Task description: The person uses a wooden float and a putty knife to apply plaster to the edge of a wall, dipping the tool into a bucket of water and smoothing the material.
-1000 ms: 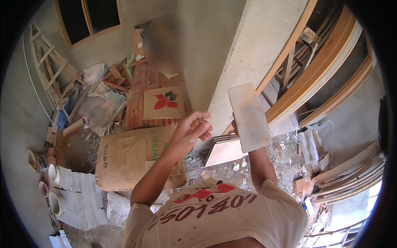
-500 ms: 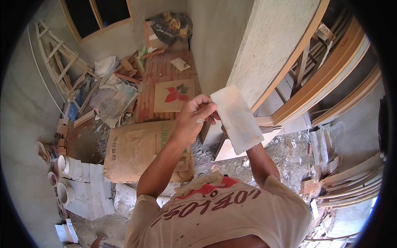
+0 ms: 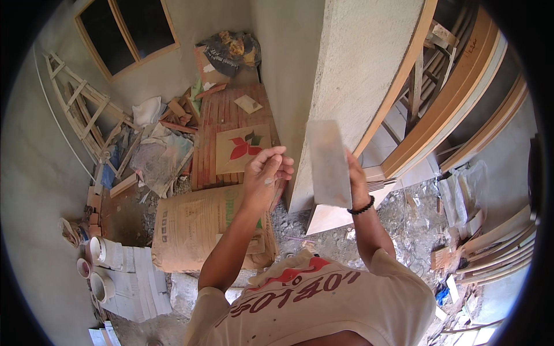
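Note:
My right hand (image 3: 358, 177) grips a flat grey rectangular piece (image 3: 330, 164) from behind its right edge. The fingers at the back are hidden. Its broad face is turned up to me, and it stands upright in front of the rough plastered pillar (image 3: 358, 69); I cannot tell whether the two touch. A dark beaded bracelet (image 3: 362, 206) circles my right wrist. To the left, apart from the piece, my left hand (image 3: 269, 166) is loosely curled with fingers apart and nothing visible in it. A pale smear marks it near the thumb.
A full paper sack (image 3: 196, 230) lies below my left forearm. Behind it a red slatted panel (image 3: 216, 112) carries flat cards. White buckets (image 3: 103, 286) stand at the lower left, wood scraps (image 3: 179, 109) beyond. Wooden frames (image 3: 450, 109) lean at the right; rubble (image 3: 404, 230) covers the floor.
The left hand has let go of the grey piece and drawn slightly left. The right hand has turned the piece more upright and shifted it a little left.

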`<action>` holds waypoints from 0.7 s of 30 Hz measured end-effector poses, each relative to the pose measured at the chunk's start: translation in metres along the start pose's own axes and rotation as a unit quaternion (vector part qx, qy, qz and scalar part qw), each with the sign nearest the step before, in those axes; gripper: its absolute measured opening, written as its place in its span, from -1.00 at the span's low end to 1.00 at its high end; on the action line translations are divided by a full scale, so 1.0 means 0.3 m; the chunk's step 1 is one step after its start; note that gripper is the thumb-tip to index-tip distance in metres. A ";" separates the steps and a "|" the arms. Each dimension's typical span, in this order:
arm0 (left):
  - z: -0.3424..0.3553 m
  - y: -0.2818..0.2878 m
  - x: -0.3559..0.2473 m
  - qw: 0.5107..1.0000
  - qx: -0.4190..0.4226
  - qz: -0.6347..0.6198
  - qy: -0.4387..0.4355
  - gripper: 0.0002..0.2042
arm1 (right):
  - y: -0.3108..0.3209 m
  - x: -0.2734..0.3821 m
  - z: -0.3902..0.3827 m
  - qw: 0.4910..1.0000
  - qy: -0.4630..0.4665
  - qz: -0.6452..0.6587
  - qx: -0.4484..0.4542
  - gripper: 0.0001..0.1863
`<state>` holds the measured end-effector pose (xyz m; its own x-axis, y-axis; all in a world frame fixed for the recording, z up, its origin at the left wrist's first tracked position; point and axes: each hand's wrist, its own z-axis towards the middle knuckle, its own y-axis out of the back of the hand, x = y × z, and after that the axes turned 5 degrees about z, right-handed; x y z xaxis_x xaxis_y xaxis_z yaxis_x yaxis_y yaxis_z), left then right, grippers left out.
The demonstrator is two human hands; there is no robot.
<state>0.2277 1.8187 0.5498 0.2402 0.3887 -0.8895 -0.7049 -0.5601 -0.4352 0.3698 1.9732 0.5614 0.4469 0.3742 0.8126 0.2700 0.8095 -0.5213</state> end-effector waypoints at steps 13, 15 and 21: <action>-0.054 0.019 0.080 0.992 0.041 0.075 0.094 -0.68 | 0.028 0.486 0.489 0.670 0.470 -0.536 -0.208 -0.65; -0.059 0.025 0.079 0.991 0.040 0.078 0.098 -0.70 | 0.063 0.453 0.506 0.679 0.488 -0.509 -0.204 -0.63; -0.071 0.023 0.113 0.988 0.078 0.096 0.097 -0.71 | 0.200 0.251 0.375 0.703 0.440 -0.533 -0.168 -0.61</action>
<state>0.2453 1.8125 0.5137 0.2040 0.1309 -0.9702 -0.8402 -0.4851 -0.2422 0.3237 2.1009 0.6207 0.1517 -0.9082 0.3902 0.9718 0.2092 0.1092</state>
